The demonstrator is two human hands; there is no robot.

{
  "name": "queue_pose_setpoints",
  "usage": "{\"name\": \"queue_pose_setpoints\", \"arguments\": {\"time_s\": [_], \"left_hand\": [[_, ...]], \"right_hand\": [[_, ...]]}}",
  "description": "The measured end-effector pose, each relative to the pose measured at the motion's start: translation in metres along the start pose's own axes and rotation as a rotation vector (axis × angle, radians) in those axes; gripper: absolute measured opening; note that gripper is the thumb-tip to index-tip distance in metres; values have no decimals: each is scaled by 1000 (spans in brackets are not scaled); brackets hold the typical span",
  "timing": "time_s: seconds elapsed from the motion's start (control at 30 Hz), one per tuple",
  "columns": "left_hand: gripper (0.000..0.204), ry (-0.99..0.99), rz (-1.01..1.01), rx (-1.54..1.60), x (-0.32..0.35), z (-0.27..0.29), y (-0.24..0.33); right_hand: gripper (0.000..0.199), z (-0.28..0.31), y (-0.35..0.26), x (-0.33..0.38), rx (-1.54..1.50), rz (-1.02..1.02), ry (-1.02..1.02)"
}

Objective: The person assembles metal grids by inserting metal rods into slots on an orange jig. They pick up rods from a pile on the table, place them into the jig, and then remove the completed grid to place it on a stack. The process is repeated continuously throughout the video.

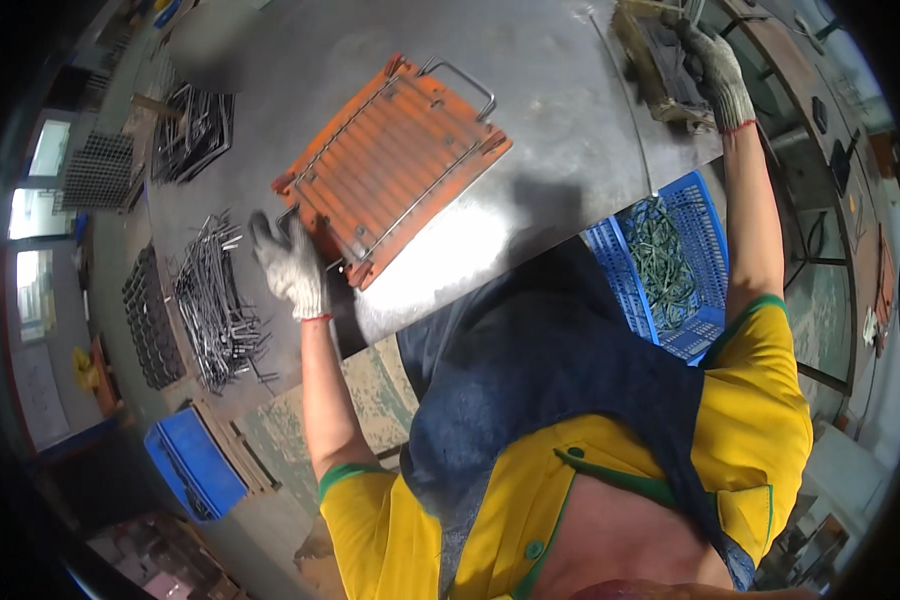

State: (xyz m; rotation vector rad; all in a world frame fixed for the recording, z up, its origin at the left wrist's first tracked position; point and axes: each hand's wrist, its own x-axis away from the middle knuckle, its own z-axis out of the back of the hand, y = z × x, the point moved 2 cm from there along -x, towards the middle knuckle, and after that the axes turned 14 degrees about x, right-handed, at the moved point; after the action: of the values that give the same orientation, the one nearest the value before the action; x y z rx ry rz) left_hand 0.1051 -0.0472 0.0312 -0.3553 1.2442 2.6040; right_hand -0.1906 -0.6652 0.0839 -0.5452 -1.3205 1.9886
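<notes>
Fingers (pixel 270 235) beside one orange jig (pixel 390 165)

One orange jig (pixel 390 165) lies on the surface (pixel 560 120). Two gloved hands: left (pixel 292 265), right (pixel 715 70). Two blue crates: one (pixel 710 250) holding green wire pieces, one (pixel 195 465) on the floor. One heap of metal rods (pixel 215 305), too many to count. Two dark grid stacks (pixel 150 320) (pixel 195 130).
</notes>
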Motion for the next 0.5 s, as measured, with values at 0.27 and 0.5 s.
{"name": "queue_pose_setpoints", "arguments": {"time_s": [0.27,0.5], "left_hand": [[49,-735,-243,804,57,-33,164],[36,-752,294,1039,89,-38,143]], "right_hand": [[23,-266,-114,174,55,67,-724],[36,-316,-50,184,722,1057,-380]]}}
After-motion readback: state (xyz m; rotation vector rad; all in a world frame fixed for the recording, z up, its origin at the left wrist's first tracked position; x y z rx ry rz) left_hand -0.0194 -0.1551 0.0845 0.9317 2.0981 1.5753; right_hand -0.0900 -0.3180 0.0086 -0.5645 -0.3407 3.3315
